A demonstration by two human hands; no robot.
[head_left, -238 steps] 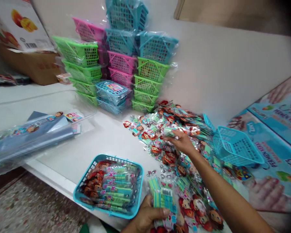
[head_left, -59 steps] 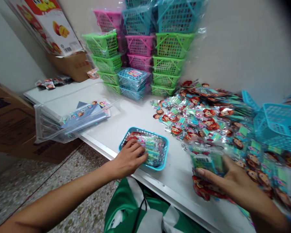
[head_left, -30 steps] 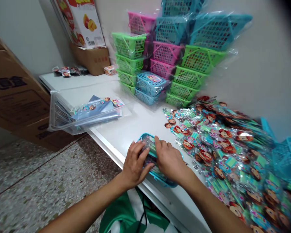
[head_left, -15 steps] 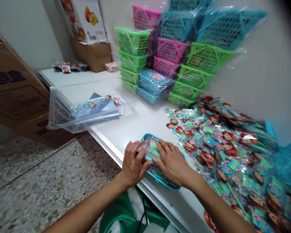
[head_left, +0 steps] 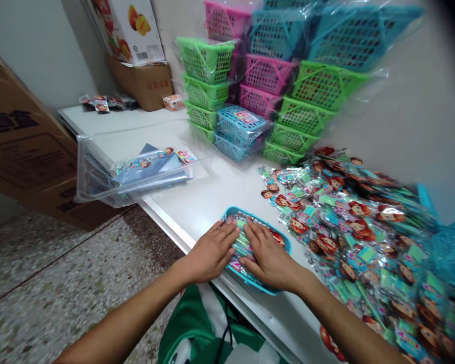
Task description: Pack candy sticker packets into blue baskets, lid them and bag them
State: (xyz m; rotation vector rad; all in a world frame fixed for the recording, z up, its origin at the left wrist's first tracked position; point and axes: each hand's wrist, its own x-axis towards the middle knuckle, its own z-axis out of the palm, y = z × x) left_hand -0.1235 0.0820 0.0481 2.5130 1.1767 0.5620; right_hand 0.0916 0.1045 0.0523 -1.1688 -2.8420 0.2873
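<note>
A small blue plastic basket (head_left: 284, 242) sits near the front edge of the white table, filled with cellophane-wrapped packets (head_left: 243, 243) printed with cartoon faces. My left hand (head_left: 211, 251) lies flat on the packets at the basket's left side, fingers stretched out. My right hand (head_left: 267, 256) lies flat on them at the right, fingers spread. Both palms press down on the packets. Neither hand grips anything.
A big heap of the same packets (head_left: 364, 227) covers the table to the right. Stacked green, pink and blue baskets in plastic (head_left: 273, 86) stand against the wall. A clear bag of sheets (head_left: 136, 169) lies at left, with cardboard boxes (head_left: 18, 146) beyond.
Both hands have flattened on the packets in the basket; the left hand's fingers were curled round the edge half a second ago. Earlier the right hand brought a bundle of packets over.
</note>
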